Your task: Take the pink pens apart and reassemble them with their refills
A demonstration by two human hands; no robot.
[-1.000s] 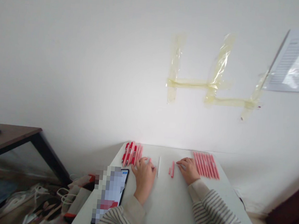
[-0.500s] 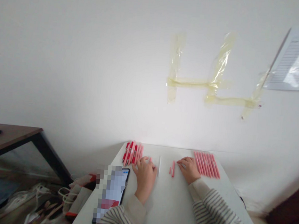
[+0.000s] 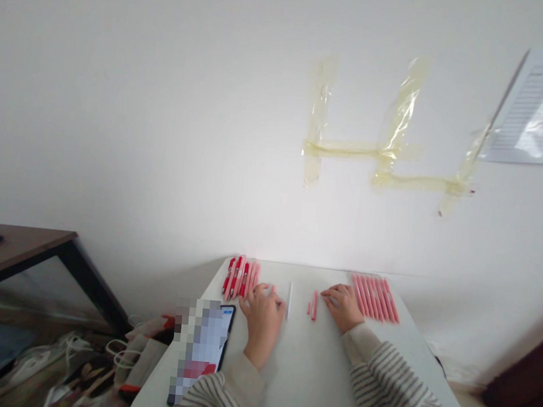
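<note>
Seemingly finished pens (image 3: 240, 277) lay just left of the fingers of the left hand (image 3: 264, 317), bare barrels (image 3: 375, 298) waited right of the right hand (image 3: 343, 308); whether either held anything, I couldn't tell.

Nothing legible: print on the paper sheet (image 3: 540, 119) taped to the wall too small, phone (image 3: 205, 343) screen blurred.

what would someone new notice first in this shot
Probably the yellowed strips of clear tape on the white wall, right of centre. Below, on the small white table, a neat row of pink pen barrels lies far right and a bunch of red and pink pens far left. Between them the left hand and right hand rest on the tabletop near loose pink pieces.
</note>
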